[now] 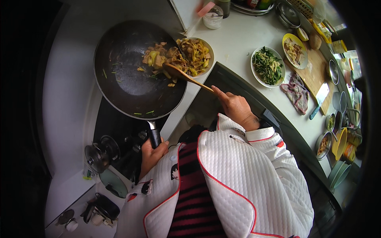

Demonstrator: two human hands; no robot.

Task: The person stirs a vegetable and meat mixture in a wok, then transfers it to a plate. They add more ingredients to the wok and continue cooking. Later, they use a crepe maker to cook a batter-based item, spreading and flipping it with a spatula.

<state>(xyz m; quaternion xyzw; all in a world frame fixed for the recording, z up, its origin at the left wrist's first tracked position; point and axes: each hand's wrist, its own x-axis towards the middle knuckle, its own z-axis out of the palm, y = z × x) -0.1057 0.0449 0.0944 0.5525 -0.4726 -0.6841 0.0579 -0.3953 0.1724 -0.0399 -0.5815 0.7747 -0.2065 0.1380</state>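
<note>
The person's white quilted jacket (pixel 234 170) with red edging fills the near part of the view, worn over a dark red and black striped top (pixel 196 198). Just past it, the left hand (pixel 154 153) is closed around the black handle (pixel 154 137) of a large dark wok (pixel 131 85). To the left of that hand, glass lids (pixel 96 158) and a greenish lid (pixel 113 182) stand close together beside the black stove (pixel 113 125). Farther out on the other side, the right hand (pixel 235 108) grips the end of a wooden spatula (pixel 186 76), the index finger stretched along its shaft. The spatula's head is inside the wok, against cooked meat and yellowish pieces (pixel 158 55) gathered near the wok's right edge; a few green bits lie scattered over the dark surface. That edge overlaps a round plate (pixel 212 55) heaped with the same kind of food, though I cannot tell whether wok and plate touch. Across the white counter (pixel 234 39), well to the right, sits a white plate (pixel 253 66) of chopped greens (pixel 268 65), with a crumpled cloth (pixel 297 93) just beside it. Beyond, a yellow-rimmed dish (pixel 304 60) of food and a knife (pixel 322 93) rest at a wooden cutting board (pixel 314 77). At the far end stands a tub (pixel 213 20) of white contents with a pink lid (pixel 206 8).
</note>
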